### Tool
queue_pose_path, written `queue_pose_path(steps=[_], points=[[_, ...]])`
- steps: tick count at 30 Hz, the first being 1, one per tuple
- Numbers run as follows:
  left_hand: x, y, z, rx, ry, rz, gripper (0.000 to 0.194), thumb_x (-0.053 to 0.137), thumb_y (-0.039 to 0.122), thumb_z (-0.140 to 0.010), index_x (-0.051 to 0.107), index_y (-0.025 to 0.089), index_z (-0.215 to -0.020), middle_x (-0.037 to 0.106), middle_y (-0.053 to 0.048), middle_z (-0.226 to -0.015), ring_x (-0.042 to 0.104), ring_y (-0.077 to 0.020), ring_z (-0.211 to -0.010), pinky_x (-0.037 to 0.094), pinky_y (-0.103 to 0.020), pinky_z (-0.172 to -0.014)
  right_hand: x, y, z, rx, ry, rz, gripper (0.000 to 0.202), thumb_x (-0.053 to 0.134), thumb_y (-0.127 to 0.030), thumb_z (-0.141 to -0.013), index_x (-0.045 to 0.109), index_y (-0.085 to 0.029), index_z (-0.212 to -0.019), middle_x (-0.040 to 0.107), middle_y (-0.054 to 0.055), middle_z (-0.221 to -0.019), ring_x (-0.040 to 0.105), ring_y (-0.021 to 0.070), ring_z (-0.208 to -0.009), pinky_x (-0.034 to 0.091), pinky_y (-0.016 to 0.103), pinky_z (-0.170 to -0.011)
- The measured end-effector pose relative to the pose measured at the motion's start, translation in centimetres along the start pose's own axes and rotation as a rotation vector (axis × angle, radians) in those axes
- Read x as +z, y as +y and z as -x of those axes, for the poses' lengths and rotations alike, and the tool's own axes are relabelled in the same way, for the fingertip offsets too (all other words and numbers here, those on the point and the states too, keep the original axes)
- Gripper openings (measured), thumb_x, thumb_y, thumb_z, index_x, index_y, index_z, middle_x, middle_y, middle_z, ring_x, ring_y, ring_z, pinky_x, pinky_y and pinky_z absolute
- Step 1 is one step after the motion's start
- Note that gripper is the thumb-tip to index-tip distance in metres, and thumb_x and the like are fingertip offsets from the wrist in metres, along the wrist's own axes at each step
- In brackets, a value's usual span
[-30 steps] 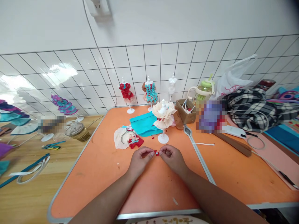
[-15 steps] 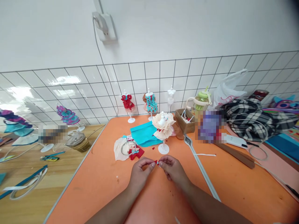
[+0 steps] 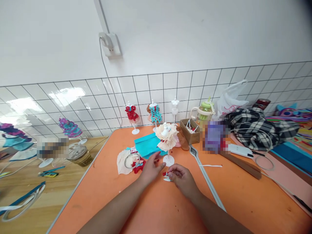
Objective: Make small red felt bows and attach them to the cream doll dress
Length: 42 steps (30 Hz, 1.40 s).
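My right hand [image 3: 182, 178] is closed in a pinch around a small red and light-blue scrap [image 3: 165, 174]. Just below the scrap is a shiny silver blade-like piece [image 3: 167, 179], whose other end is hidden by my fingers. My left hand [image 3: 153, 168] is open, its fingers stretched toward the base of the miniature dress form [image 3: 168, 160]. That form wears a ruffled cream dress [image 3: 167, 134] and stands upright. Left of my left hand, a metal ring [image 3: 132, 160] rests on cream cloth [image 3: 122, 165], beside red scraps [image 3: 137, 167]. Bright blue fabric [image 3: 146, 145] lies behind.
Against the tiled wall stand a red-dressed form [image 3: 132, 113], a blue-ruffled form [image 3: 155, 113] and a bare white form [image 3: 175, 107]. To the right are a cardboard box [image 3: 190, 133], a green-lidded bottle [image 3: 206, 112], a brown strip [image 3: 241, 164] and checked cloth [image 3: 258, 128].
My left hand has let go of the small scrap, opened, and moved up toward the cream-dressed form. The right hand still holds the scrap, and the view has tilted up slightly.
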State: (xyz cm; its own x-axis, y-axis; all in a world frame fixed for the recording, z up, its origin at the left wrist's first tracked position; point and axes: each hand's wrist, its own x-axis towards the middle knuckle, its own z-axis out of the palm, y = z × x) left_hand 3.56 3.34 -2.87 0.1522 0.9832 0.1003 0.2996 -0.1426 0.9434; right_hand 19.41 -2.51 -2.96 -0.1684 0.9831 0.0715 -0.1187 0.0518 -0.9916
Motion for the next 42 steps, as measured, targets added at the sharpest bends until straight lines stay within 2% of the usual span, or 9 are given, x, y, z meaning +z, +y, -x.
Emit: queue_pose_path(steps=[3, 5, 9, 15, 20, 26, 31, 35, 42], points=[[2.0, -0.3, -2.5, 0.131, 0.027, -0.050, 0.049, 0.067, 0.033, -0.072, 0.056, 0.017, -0.117, 0.059, -0.011, -0.122, 0.054, -0.0241, -0.113, 0.043, -0.035, -0.092, 0.1, 0.2, 0.2, -0.081, -0.016, 0.112, 0.028, 0.064, -0.046, -0.075, 0.062, -0.018, -0.076, 0.056, 0.001, -0.067, 0.051, 0.0124, -0.061, 0.044, 0.024, -0.058], [3.1, -0.5, -3.4, 0.119, 0.047, -0.041, 0.040, 0.061, 0.037, -0.077, 0.059, 0.015, -0.111, 0.065, -0.010, -0.112, 0.060, -0.0230, -0.101, 0.046, -0.033, -0.083, 0.1, 0.1, 0.2, -0.155, 0.001, 0.129, 0.027, 0.064, -0.044, -0.075, 0.064, -0.018, -0.074, 0.059, 0.003, -0.074, 0.052, 0.0128, -0.065, 0.045, 0.025, -0.060], [3.2, -0.2, -3.6, 0.115, 0.009, -0.007, 0.031, 0.050, 0.040, -0.084, 0.066, 0.015, -0.093, 0.069, -0.006, -0.088, 0.062, -0.0193, -0.081, 0.047, -0.028, -0.070, -0.7, -1.5, 0.1, -0.085, 0.007, 0.063, 0.027, 0.066, -0.045, -0.073, 0.064, -0.018, -0.075, 0.060, 0.002, -0.073, 0.052, 0.0122, -0.061, 0.046, 0.024, -0.055], [0.3, 2.0, -0.2, 0.039, 0.025, 0.167, 0.038, 0.047, 0.049, -0.085, 0.063, 0.017, -0.098, 0.059, 0.001, -0.063, 0.054, -0.0130, -0.055, 0.041, -0.023, -0.053, -1.0, -8.3, -2.2, -0.247, 0.014, 0.103, 0.021, 0.068, -0.039, -0.073, 0.065, -0.018, -0.076, 0.065, 0.004, -0.075, 0.059, 0.0150, -0.071, 0.049, 0.025, -0.061], [0.0, 1.3, 3.6, -0.107, -0.032, 0.366, 0.044, 0.052, 0.054, -0.080, 0.062, 0.016, -0.101, 0.053, 0.003, -0.057, 0.048, -0.0109, -0.046, 0.038, -0.022, -0.045, 0.5, -12.3, -4.7, -0.253, -0.001, 0.008, 0.032, 0.070, -0.038, -0.072, 0.062, -0.021, -0.097, 0.065, 0.002, -0.075, 0.058, 0.0123, -0.061, 0.046, 0.022, -0.051], [-0.3, -0.2, 4.4, -0.107, -0.007, 0.308, 0.044, 0.053, 0.054, -0.080, 0.064, 0.016, -0.098, 0.053, 0.001, -0.058, 0.047, -0.0110, -0.048, 0.038, -0.022, -0.045, 1.1, -11.4, -6.5, -0.315, 0.069, 0.042, 0.024, 0.071, -0.035, -0.071, 0.060, -0.020, -0.086, 0.066, 0.004, -0.082, 0.062, 0.0148, -0.076, 0.050, 0.024, -0.063], [-0.4, 0.2, 4.6, -0.066, 0.021, 0.221, 0.040, 0.052, 0.050, -0.082, 0.066, 0.015, -0.096, 0.055, 0.000, -0.060, 0.048, -0.0108, -0.049, 0.038, -0.022, -0.047, 2.1, -9.8, -7.2, -0.234, 0.000, 0.055, 0.025, 0.071, -0.036, -0.070, 0.058, -0.018, -0.082, 0.066, 0.003, -0.078, 0.063, 0.0148, -0.071, 0.050, 0.025, -0.061], [-0.5, 0.3, 4.8, -0.059, 0.016, 0.198, 0.038, 0.050, 0.048, -0.084, 0.067, 0.015, -0.095, 0.056, -0.001, -0.061, 0.048, -0.0111, -0.051, 0.039, -0.021, -0.049, 3.0, -9.0, -7.5, -0.244, 0.048, 0.102, 0.025, 0.070, -0.037, -0.070, 0.058, -0.018, -0.081, 0.067, 0.005, -0.080, 0.062, 0.0156, -0.071, 0.049, 0.025, -0.059], [-0.7, 0.1, 4.8, -0.030, 0.035, 0.168, 0.037, 0.049, 0.046, -0.085, 0.067, 0.016, -0.096, 0.059, -0.002, -0.063, 0.050, -0.0118, -0.052, 0.040, -0.022, -0.050, 2.1, -9.0, -8.0, -0.278, 0.130, 0.194, 0.024, 0.070, -0.036, -0.070, 0.060, -0.017, -0.080, 0.067, 0.006, -0.083, 0.062, 0.0165, -0.074, 0.047, 0.025, -0.060]])
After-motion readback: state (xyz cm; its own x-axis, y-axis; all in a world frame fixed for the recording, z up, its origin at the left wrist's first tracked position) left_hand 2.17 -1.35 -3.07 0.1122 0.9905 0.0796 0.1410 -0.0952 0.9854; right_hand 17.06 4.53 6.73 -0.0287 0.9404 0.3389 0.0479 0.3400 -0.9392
